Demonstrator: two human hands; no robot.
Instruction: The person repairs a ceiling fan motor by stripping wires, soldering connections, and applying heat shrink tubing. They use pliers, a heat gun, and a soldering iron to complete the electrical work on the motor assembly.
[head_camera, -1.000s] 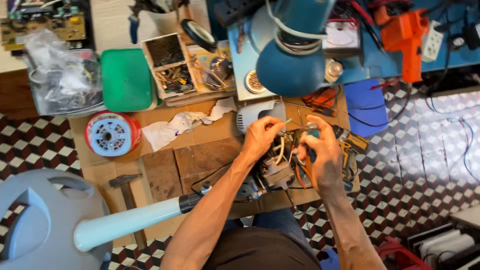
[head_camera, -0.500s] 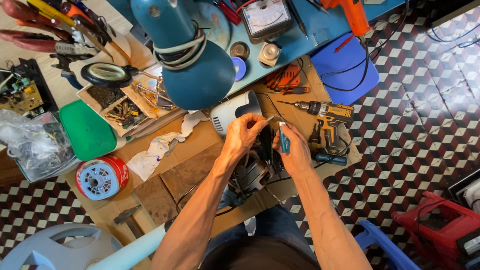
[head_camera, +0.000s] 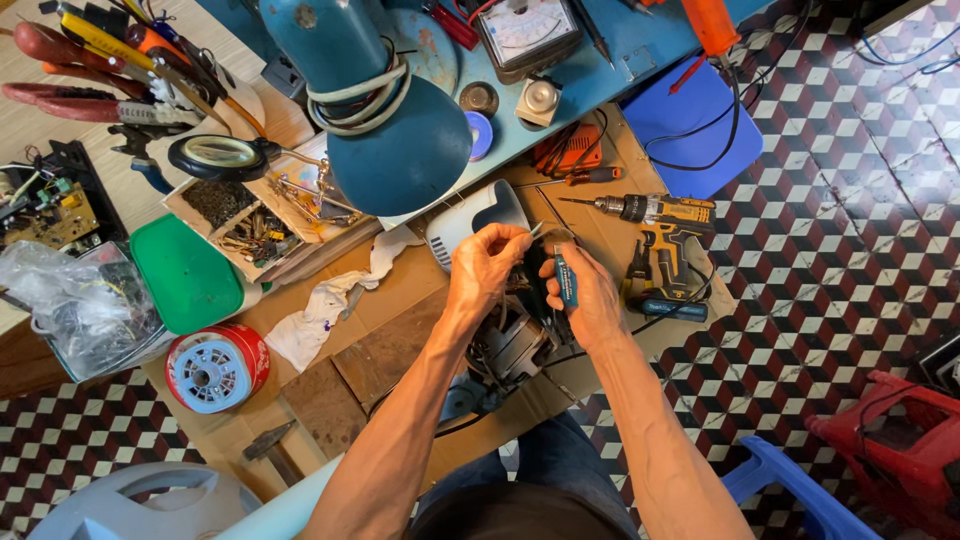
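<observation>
Checkered tile floor, low cardboard-covered bench (head_camera: 380, 340) cluttered with tools, blue desk lamp (head_camera: 400, 130) overhead. Both forearms reach in from the bottom edge, hands meeting at bench centre over one small electric motor (head_camera: 510, 345) with metal laminations and dark wires. Left hand (head_camera: 485, 265) arched, wrist bent, fingers curled down, thumb and fingertips pinched on a thin wire or metal end at the motor top; exact item too small to tell. Right hand (head_camera: 590, 290) closed around one blue-handled tool (head_camera: 566, 280), handle upright in the fist, tip pointing down into the motor; tip hidden. Hands just beside each other, nearly touching.

Counts: one yellow cordless drill (head_camera: 655, 225) lying just right of the right hand, one orange screwdriver (head_camera: 580, 175) beyond it, one white rag (head_camera: 320, 310) left of the motor, one red wire spool (head_camera: 215, 365), one green lid (head_camera: 185, 275), one hammer (head_camera: 265, 450) at the bench's near edge, one magnifier (head_camera: 220, 155), one analog meter (head_camera: 525, 30), one blue stool (head_camera: 790, 490), one red case (head_camera: 890, 440) on the floor.
</observation>
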